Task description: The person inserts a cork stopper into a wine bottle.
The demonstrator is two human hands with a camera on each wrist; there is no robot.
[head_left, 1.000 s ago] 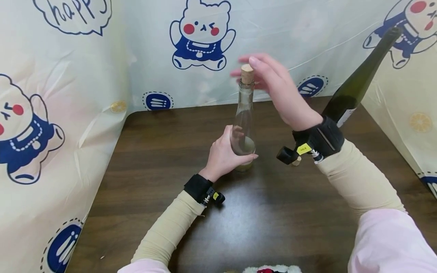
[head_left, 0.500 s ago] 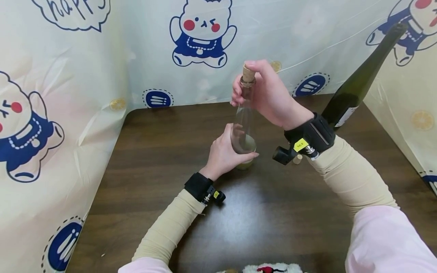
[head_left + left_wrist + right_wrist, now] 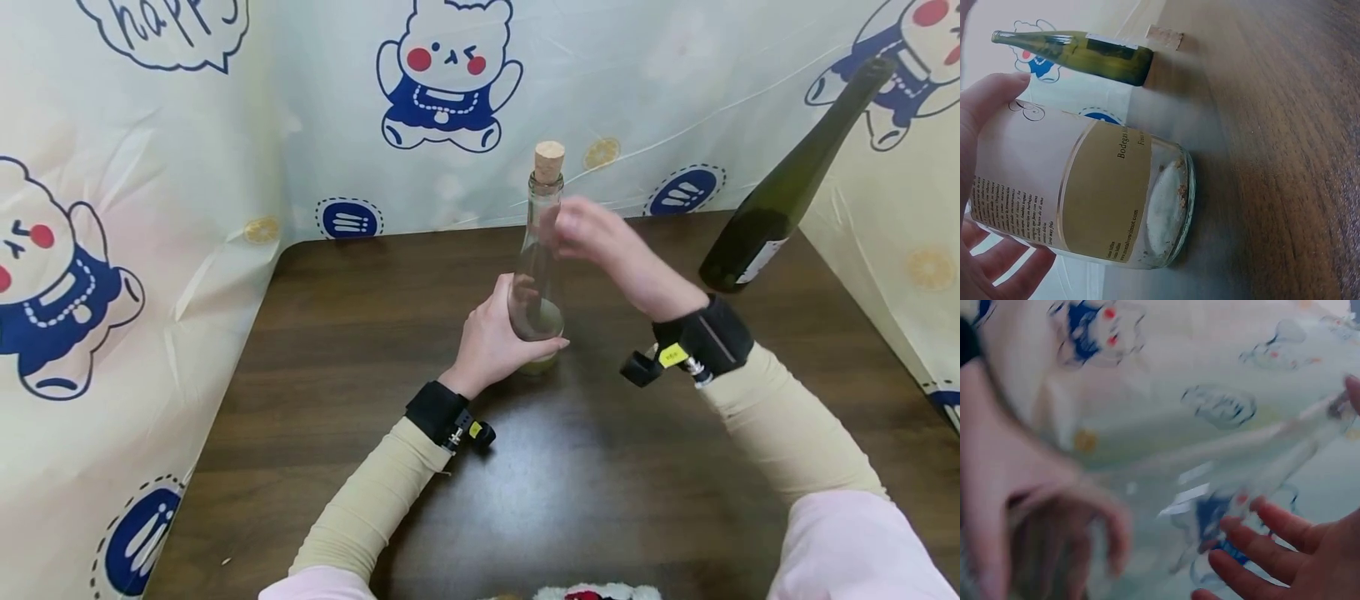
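A clear glass bottle (image 3: 537,271) stands upright on the table, a cork (image 3: 549,162) sticking up from its mouth. Low on its body, my left hand (image 3: 491,340) grips it with the thumb across the front. The left wrist view shows its cream and tan label (image 3: 1107,187) and pale, speckled stuff at the base. Beside the neck, below the cork, is my right hand (image 3: 600,246), blurred in the head view. In the right wrist view its fingers (image 3: 1279,556) are extended near the glass and do not grip it; contact is unclear.
A green bottle (image 3: 787,196) stands at the back right of the dark wooden table (image 3: 360,350). A loose cork (image 3: 1165,37) lies near it. A printed sheet (image 3: 315,108) hangs behind and at the sides. Something fluffy (image 3: 600,592) shows at the front edge.
My right hand came from above the cork, gripped the neck with its thumb on the cork, then let go and moved down and right. My left hand and the bottle stayed put.
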